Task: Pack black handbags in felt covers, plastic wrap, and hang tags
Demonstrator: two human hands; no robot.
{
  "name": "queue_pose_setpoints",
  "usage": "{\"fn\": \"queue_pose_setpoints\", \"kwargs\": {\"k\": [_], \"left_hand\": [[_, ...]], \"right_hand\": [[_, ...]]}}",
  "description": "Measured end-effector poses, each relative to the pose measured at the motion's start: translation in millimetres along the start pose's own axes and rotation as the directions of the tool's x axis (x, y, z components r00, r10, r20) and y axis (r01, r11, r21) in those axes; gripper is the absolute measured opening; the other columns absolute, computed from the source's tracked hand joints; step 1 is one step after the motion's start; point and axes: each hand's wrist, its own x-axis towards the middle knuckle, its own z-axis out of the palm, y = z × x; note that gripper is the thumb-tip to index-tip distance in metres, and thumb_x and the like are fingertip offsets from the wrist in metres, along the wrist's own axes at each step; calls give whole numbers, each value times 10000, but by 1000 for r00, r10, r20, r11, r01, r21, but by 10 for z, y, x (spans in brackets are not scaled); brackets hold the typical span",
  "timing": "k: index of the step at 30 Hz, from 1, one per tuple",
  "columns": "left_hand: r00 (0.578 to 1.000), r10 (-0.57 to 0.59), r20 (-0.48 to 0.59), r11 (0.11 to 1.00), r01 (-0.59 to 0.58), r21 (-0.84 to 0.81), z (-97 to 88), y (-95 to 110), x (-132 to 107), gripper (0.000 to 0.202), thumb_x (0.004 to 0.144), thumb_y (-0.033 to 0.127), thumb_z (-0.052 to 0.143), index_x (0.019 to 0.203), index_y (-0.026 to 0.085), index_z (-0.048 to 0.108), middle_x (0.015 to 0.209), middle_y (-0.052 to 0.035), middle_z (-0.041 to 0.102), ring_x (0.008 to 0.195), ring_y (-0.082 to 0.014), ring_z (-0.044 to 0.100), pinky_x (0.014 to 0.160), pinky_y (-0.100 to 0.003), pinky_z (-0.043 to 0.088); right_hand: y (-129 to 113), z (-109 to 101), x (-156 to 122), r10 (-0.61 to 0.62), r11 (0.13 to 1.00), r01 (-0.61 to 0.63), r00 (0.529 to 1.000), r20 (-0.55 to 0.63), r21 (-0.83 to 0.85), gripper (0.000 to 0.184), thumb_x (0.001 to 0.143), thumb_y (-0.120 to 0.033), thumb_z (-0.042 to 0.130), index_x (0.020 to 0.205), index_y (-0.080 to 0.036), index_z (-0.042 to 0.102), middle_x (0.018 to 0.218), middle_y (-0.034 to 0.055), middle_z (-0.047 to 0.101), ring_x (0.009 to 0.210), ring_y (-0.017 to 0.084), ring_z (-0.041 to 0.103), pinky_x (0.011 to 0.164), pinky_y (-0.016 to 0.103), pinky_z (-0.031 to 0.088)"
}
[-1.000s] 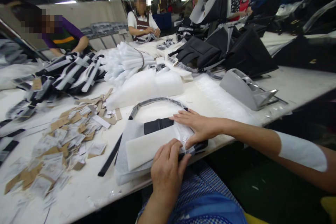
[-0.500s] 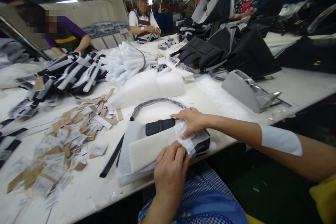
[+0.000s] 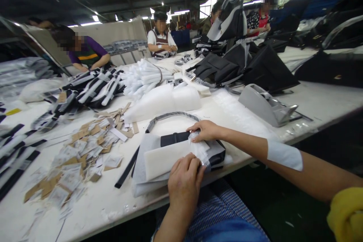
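Note:
A small black bag [image 3: 216, 152] lies at the near edge of the white table [image 3: 317, 100], partly under a white foam sheet [image 3: 162, 159] and grey wrapping [image 3: 141, 176]. A crumpled clear plastic film [image 3: 199, 148] runs across the bag. My left hand [image 3: 184, 185] is closed on the near end of that film, fingers curled. My right hand [image 3: 204, 130] pinches the film's far end on top of the bag. A plastic-wrapped strap [image 3: 170, 116] arcs behind the bag, and a black strap [image 3: 127, 168] trails off to the left.
Several paper tags [image 3: 82, 151] are scattered left of the bag. White foam pieces [image 3: 163, 100], a grey tape dispenser [image 3: 266, 104], black bags [image 3: 244, 66] and striped wrapped straps [image 3: 93, 87] lie farther back. Other people [image 3: 161, 39] work along the far side.
My right hand went from flat on the bag to a pinch on the plastic film, drawing back a little. My left hand closed tighter on the film. The view tilted up.

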Motion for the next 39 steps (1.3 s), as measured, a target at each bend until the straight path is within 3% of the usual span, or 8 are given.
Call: {"fn": "queue_pose_setpoints", "kwargs": {"k": [8, 14, 18, 23, 26, 31, 34, 39], "left_hand": [[1000, 18, -6, 1000, -18, 25, -3, 14, -1, 70, 941, 284, 600, 893, 234, 588, 996, 1, 675, 886, -190, 621, 839, -319, 458], [999, 42, -22, 998, -42, 37, -14, 18, -3, 74, 918, 270, 637, 891, 235, 578, 1012, 5, 679, 895, -188, 621, 858, -319, 460], [999, 40, -10, 998, -39, 46, -17, 22, -10, 78, 920, 281, 635, 893, 235, 578, 1026, -5, 683, 922, -202, 629, 848, -330, 469], [999, 34, 25, 999, -34, 19, -67, 27, 0, 74, 936, 290, 605, 896, 231, 585, 1018, -22, 695, 942, -214, 647, 835, -347, 497], [996, 30, 85, 996, -22, -90, -171, -6, 18, 67, 914, 276, 640, 957, 240, 604, 1088, -26, 699, 1054, -224, 640, 934, -382, 501], [947, 205, 245, 957, -142, -252, -459, -171, 27, 380, 914, 287, 649, 1277, 260, 539, 1287, -42, 651, 1198, -193, 600, 1106, -420, 431], [919, 310, 242, 949, -284, -137, -679, -328, 21, 343, 972, 256, 547, 1312, 215, 530, 1322, -77, 632, 1227, -185, 591, 1104, -411, 441], [883, 337, 326, 919, -383, 90, -1048, -676, 173, 299, 1003, 215, 452, 1259, 193, 604, 1295, -80, 658, 1196, -192, 623, 1075, -391, 468]], "right_hand": [[-23, 122, 8, 9, 999, -14, 988, -156, -31, 380, 767, -310, 661, 1135, -267, 748, 1021, -11, 771, 993, 228, 692, 830, 262, 504], [-76, 166, -113, -70, 996, 51, 957, -280, -75, 373, 899, -160, 463, 1154, -234, 724, 1164, 28, 732, 1131, 202, 644, 997, 325, 444], [-40, 216, -286, -283, 953, 240, 923, -261, -184, 371, 956, -172, 444, 1240, -270, 662, 1341, 35, 633, 1290, 197, 532, 1178, 482, 195], [7, 231, -547, -411, 900, 347, 876, -253, -264, 322, 994, -266, 464, 1260, -232, 642, 1341, 84, 629, 1276, 233, 546, 1131, 538, 289], [-53, 331, -835, -493, 866, 408, 792, -361, -290, 332, 1008, -267, 446, 1287, -207, 616, 1319, 90, 644, 1248, 209, 569, 1131, 476, 337], [-41, 663, -1274, -618, 754, 466, 741, -262, -462, 550, 970, -294, 536, 1488, -180, 393, 1485, 103, 486, 1396, 268, 408, 1175, 535, 288], [38, 767, -1307, -638, 713, 440, 730, -245, -547, 616, 968, -182, 494, 1542, -222, 274, 1537, 78, 411, 1437, 269, 337, 1175, 550, 293], [84, 762, -1246, -673, 693, 447, 682, -285, -566, 619, 965, -108, 464, 1537, -254, 280, 1505, 69, 457, 1431, 242, 351, 1170, 533, 321]]}}
